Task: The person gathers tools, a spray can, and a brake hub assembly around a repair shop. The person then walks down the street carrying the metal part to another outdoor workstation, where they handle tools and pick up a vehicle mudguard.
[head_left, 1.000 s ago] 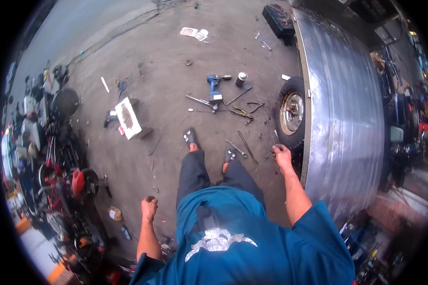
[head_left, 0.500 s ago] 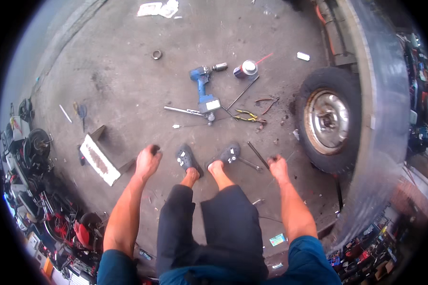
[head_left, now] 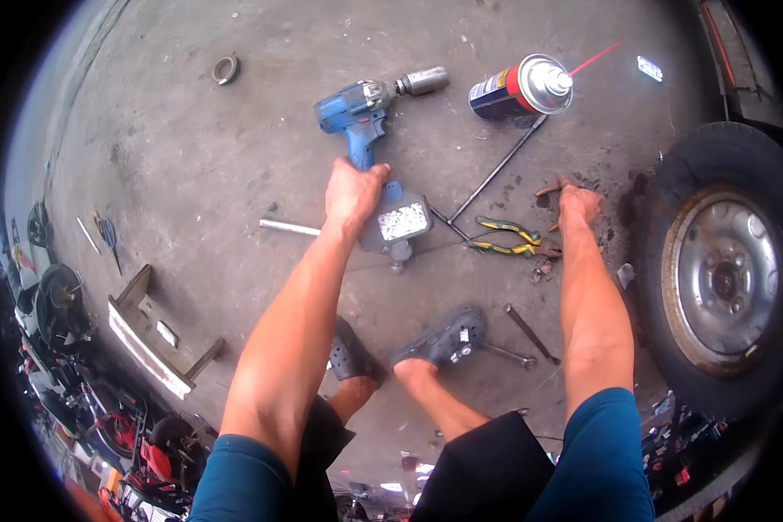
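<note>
A blue cordless impact wrench (head_left: 344,106) with a long socket (head_left: 424,81) on its nose lies on the floor. My left hand (head_left: 354,196) is closed around its grip, just above the battery (head_left: 400,222). To the right, my right hand (head_left: 578,205) bends over rusty pliers (head_left: 546,189), fingers curled on a handle; most of the pliers is hidden beneath it. Beside that hand lie yellow-and-black handled pliers (head_left: 506,249). A thin metal rod (head_left: 493,178) runs from near the spray can (head_left: 522,90) toward them. The can has a red straw.
On the right stands a wheel (head_left: 724,270) with a rusty rim. A metal bar (head_left: 520,331) and a wrench (head_left: 506,355) lie near my shoe (head_left: 444,337). At left are a metal bracket (head_left: 148,348), scissors-like tool (head_left: 107,235) and motorcycle parts (head_left: 61,296). A metal ring (head_left: 225,69) lies far left.
I have bent lower and both hands have reached forward. My left hand has taken hold of the impact wrench's grip; my right hand has come down onto the rusty pliers.
</note>
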A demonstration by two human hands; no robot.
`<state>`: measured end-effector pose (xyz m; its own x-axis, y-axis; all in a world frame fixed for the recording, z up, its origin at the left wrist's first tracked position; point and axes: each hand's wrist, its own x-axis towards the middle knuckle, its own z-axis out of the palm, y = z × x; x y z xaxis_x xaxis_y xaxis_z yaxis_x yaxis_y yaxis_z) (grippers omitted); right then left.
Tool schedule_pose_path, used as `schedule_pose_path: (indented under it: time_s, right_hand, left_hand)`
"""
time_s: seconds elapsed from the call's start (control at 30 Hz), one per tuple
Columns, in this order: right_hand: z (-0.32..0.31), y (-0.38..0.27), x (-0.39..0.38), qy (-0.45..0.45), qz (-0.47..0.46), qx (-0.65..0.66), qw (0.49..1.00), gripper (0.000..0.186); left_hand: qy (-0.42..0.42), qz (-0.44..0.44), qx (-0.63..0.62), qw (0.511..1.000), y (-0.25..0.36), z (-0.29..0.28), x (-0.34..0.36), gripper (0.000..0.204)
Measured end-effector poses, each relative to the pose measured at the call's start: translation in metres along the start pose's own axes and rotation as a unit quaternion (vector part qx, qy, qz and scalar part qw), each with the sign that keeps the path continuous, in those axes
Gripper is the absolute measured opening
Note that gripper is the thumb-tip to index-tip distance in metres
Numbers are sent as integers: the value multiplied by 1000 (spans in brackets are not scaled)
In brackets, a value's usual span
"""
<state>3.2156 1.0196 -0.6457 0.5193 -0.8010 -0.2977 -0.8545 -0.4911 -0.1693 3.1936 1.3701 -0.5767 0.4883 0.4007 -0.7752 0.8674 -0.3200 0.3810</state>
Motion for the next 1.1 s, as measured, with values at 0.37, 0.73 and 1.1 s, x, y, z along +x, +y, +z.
schedule_pose_path:
  time_s: [0.37,0.73,1.1]
  right_hand:
    - [-69,7,-73,-267,275,488,784,12]
    - [-300,-40,-342,-352,246,589,684,50]
    - [-473,20,-472,-144,189,833,499,41]
  left_hand:
    - [-57,44,-78,994,-11,-47,-20,13]
    - [-159,52,69,983,-3,-203,-331,39]
    - [-145,338,202,908,43,-274,-517,32]
